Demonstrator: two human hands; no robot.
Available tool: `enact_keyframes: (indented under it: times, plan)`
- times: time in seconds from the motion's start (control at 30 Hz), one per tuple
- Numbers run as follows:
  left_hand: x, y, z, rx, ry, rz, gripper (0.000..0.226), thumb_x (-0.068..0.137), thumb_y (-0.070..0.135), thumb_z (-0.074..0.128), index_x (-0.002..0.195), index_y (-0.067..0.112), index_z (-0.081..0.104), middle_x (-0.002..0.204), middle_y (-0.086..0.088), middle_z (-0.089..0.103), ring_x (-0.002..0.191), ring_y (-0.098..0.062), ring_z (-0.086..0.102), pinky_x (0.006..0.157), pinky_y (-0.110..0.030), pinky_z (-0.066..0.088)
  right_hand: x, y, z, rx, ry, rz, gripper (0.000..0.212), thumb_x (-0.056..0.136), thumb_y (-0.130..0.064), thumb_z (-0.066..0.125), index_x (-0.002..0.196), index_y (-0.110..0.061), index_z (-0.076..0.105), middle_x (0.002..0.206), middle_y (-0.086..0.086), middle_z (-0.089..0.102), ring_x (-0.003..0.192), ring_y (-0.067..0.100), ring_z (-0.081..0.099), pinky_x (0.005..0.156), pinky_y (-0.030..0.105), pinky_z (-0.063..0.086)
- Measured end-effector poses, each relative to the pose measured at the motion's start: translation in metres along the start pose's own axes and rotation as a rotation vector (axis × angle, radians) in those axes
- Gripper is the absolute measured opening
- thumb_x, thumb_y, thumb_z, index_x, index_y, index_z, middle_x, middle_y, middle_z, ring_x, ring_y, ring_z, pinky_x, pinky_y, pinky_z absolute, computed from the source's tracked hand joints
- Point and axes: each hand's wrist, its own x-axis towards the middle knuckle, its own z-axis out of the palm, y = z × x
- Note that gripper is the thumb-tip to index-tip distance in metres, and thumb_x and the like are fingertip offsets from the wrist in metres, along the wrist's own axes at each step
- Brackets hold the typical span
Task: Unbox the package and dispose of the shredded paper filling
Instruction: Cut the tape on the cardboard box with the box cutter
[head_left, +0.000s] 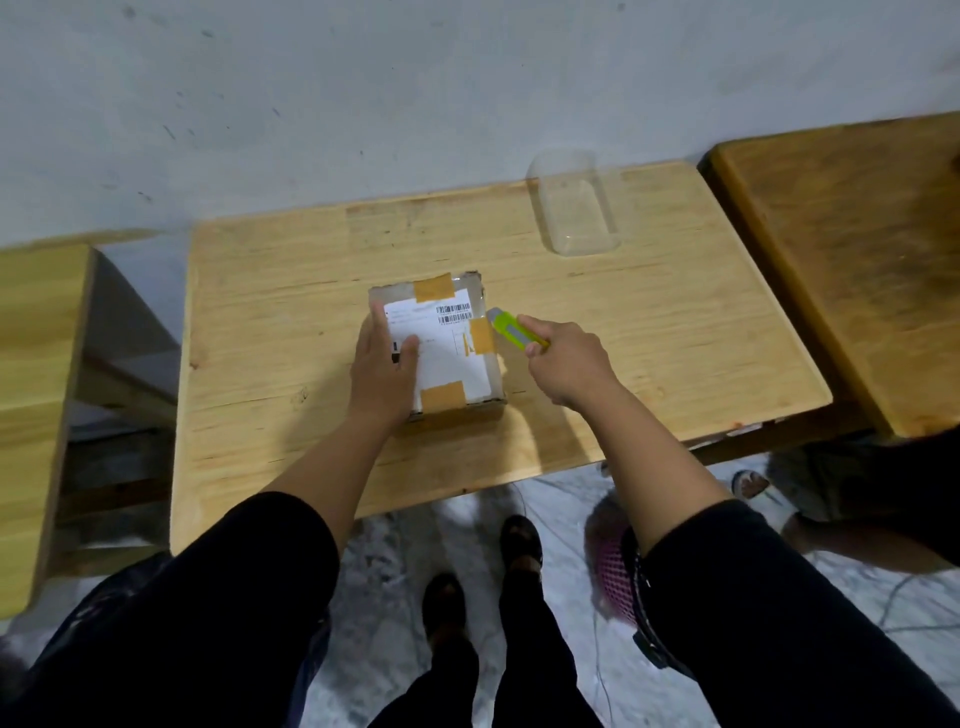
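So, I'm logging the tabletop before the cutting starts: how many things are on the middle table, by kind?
Taped cardboard box: 1
Clear plastic container: 1
Green utility knife, held in the right hand: 1
Total: 3

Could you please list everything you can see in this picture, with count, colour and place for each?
package: one, white-labelled with tan tape strips, sealed, middle of the table
utility knife: one, lime green, at the package's right edge
clear container: one, transparent, far right part of the table
table: one, light wood, centre
side tables: two, wood, one on each flank
pink mesh item: one, on the floor near the right arm; what it is cannot be told
left hand: one, resting flat on the package
right hand: one, gripping the utility knife
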Motion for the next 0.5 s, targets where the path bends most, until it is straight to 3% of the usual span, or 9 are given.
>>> enact_keyframes:
  times: [0.2, 0.33, 0.5]
  plan:
    - [0.000, 0.002, 0.001, -0.013, 0.008, -0.009, 0.062, 0.099, 0.031, 0.036, 0.149, 0.016, 0.004, 0.156, -0.009, 0.019, 0.141, -0.025, 0.022, 0.113, -0.037, 0.024, -0.004, -0.002, -0.007, -0.085, -0.016, -0.005, 0.043, 0.093, -0.023, 0.042, 0.133, -0.034, 0.047, 0.128, 0.010, 0.058, 0.098, 0.033, 0.060, 0.085, 0.042, 0.053]
    - [-0.001, 0.003, 0.001, -0.018, 0.012, -0.014, 0.062, 0.099, 0.030, 0.036, 0.149, 0.015, 0.003, 0.156, -0.007, 0.018, 0.141, -0.023, 0.022, 0.111, -0.033, 0.023, -0.012, 0.005, -0.003, -0.152, -0.059, -0.028, 0.043, 0.094, -0.021, 0.041, 0.133, -0.036, 0.047, 0.128, 0.011, 0.058, 0.086, 0.028, 0.054, 0.075, 0.036, 0.048]
    - [-0.002, 0.004, 0.001, -0.021, 0.017, -0.015, 0.062, 0.099, 0.030, 0.036, 0.149, 0.014, 0.004, 0.156, -0.007, 0.019, 0.141, -0.023, 0.022, 0.112, -0.033, 0.021, -0.015, 0.013, -0.003, -0.091, -0.074, -0.017, 0.043, 0.093, -0.019, 0.041, 0.132, -0.037, 0.048, 0.133, 0.007, 0.056, 0.091, 0.029, 0.059, 0.079, 0.037, 0.052]
